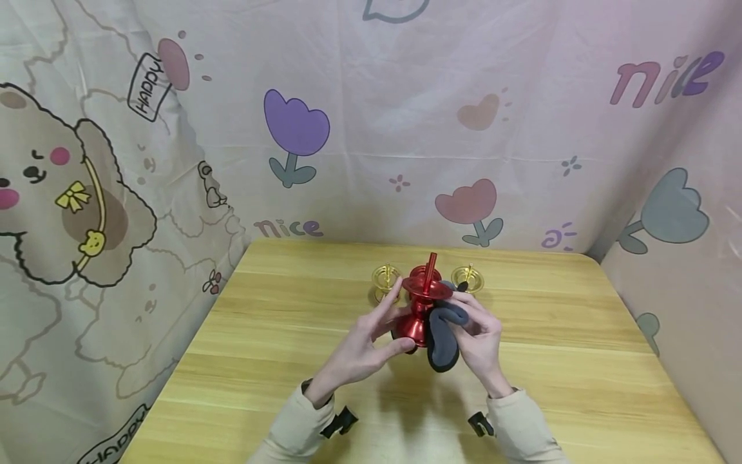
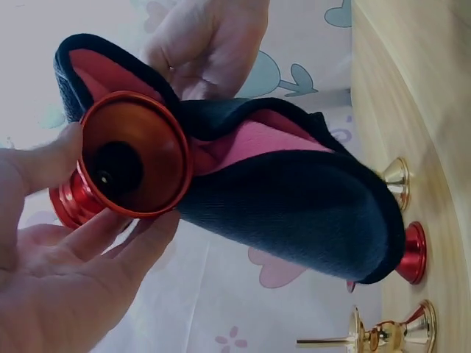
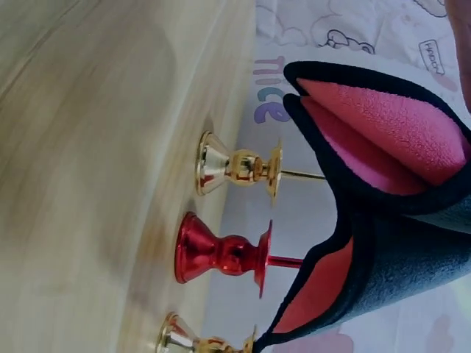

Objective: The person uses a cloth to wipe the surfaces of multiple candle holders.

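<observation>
My left hand grips a red metal candlestick, its upright spike tilted slightly and its body raised over the table. The left wrist view looks into the hollow base of it, with my thumb and fingers about the rim. A dark grey cloth, black-edged and pink on its inner side, hangs in folds against the candlestick's right side. My right hand holds this cloth with bent fingers near the candlestick's dish. Only a sliver of that hand appears in the right wrist view, beside the cloth.
Behind the hands on the wooden table, a second red candlestick stands upright between two gold ones, the left gold candlestick and the right gold candlestick. A printed fabric backdrop rises at the table's back edge.
</observation>
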### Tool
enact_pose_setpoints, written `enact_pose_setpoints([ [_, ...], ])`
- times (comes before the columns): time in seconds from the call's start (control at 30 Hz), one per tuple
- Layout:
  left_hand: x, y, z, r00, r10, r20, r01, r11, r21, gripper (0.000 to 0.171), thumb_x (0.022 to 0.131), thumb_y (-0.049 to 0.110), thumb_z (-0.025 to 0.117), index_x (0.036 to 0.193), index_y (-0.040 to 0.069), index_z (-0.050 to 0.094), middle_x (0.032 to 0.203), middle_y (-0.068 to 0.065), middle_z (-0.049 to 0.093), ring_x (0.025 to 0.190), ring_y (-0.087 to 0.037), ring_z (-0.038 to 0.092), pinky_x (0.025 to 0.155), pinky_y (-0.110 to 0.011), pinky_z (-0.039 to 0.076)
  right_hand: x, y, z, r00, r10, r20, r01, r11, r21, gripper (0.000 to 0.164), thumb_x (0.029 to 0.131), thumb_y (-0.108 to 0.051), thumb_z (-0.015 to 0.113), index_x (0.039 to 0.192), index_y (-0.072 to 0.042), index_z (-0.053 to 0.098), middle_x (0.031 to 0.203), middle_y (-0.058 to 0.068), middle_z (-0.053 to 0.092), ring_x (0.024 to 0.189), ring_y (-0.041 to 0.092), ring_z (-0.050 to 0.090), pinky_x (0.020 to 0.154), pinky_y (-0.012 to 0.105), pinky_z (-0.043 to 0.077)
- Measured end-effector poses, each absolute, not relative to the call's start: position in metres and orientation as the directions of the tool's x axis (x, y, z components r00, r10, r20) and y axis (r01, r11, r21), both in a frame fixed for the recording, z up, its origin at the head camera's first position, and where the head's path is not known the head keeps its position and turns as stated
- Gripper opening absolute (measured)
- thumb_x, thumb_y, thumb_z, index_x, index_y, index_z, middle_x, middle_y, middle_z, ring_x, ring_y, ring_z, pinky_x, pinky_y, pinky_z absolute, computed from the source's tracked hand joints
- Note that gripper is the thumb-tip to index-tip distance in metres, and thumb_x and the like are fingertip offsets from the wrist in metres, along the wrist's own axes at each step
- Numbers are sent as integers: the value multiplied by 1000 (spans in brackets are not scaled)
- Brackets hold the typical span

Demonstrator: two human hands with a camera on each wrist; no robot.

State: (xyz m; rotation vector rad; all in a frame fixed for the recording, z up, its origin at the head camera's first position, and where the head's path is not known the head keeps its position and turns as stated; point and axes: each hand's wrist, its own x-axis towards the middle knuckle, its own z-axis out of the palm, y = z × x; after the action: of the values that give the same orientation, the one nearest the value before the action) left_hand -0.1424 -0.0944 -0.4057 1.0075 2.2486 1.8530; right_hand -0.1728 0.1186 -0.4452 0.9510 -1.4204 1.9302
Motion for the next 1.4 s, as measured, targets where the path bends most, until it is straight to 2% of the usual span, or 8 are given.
enact_pose_setpoints([
  [0.13, -141, -91, -405, -825, 464, 322, 401, 80, 913, 104, 87, 9, 78, 163, 29, 11, 147, -17, 53, 133, -33, 55, 107, -40, 51, -172, 118, -446, -595, 20, 803, -775, -277, -568, 30, 80, 27, 61, 107, 16, 70, 118, 7, 72, 116, 17, 66, 99, 22, 55],
  [0.37, -141, -87, -405, -825, 366, 430, 470, 21, 883, 99, 82, -1, 80, 161, 18, 24, 119, -20, 55, 115, -32, 60, 95, -37, 59, -170, 116, -443, -586, 15, 810, -784, -263, -563, 28, 82, 25, 62, 107, 15, 71, 119, 6, 71, 115, 16, 65, 98, 21, 56],
  [0.67, -144, -91, -405, -793, 430, 431, 448, -68, 892, 94, 84, -4, 76, 161, 16, 26, 136, -26, 48, 121, -42, 61, 99, -35, 57, -169, 118, -445, -580, 37, 814, -785, -289, -547, 31, 81, 26, 62, 107, 12, 71, 119, 5, 71, 114, 14, 66, 98, 20, 55],
  [0.9, -146, -93, -408, -760, 497, 417, 454, -53, 890, 88, 94, 0, 66, 163, 15, 13, 150, -29, 46, 131, -44, 55, 107, -42, 52, -170, 119, -446, -630, 46, 775, -750, -293, -592, 38, 83, 23, 62, 111, 0, 74, 118, 0, 72, 113, 11, 66, 95, 17, 55],
  [1.0, -144, -92, -408, -768, 513, 384, 444, -4, 896, 92, 95, 4, 67, 164, 17, 8, 156, -27, 39, 137, -43, 50, 110, -43, 49, -169, 118, -446, -624, 58, 779, -757, -291, -585, 37, 82, 25, 62, 110, 4, 74, 117, 2, 72, 114, 13, 66, 96, 19, 55],
  [1.2, -142, -90, -407, -813, 445, 375, 434, 33, 901, 102, 85, 2, 78, 163, 23, 15, 140, -23, 51, 128, -37, 55, 102, -40, 55, -168, 115, -444, -585, 52, 809, -783, -296, -547, 28, 83, 23, 65, 107, 12, 72, 119, 7, 71, 116, 17, 66, 97, 21, 56],
  [1.3, -144, -91, -407, -798, 461, 389, 439, 0, 899, 100, 86, -1, 76, 163, 21, 15, 133, -24, 54, 126, -35, 56, 102, -38, 55, -168, 115, -443, -578, 49, 815, -787, -298, -540, 26, 83, 21, 66, 107, 11, 72, 119, 7, 72, 117, 17, 65, 97, 22, 56],
  [1.4, -144, -94, -407, -779, 511, 365, 408, -30, 912, 97, 91, -1, 71, 164, 20, 11, 138, -25, 53, 130, -36, 54, 105, -38, 53, -168, 116, -443, -582, 47, 812, -785, -293, -546, 29, 82, 23, 64, 107, 10, 72, 119, 6, 72, 116, 17, 65, 98, 21, 55],
])
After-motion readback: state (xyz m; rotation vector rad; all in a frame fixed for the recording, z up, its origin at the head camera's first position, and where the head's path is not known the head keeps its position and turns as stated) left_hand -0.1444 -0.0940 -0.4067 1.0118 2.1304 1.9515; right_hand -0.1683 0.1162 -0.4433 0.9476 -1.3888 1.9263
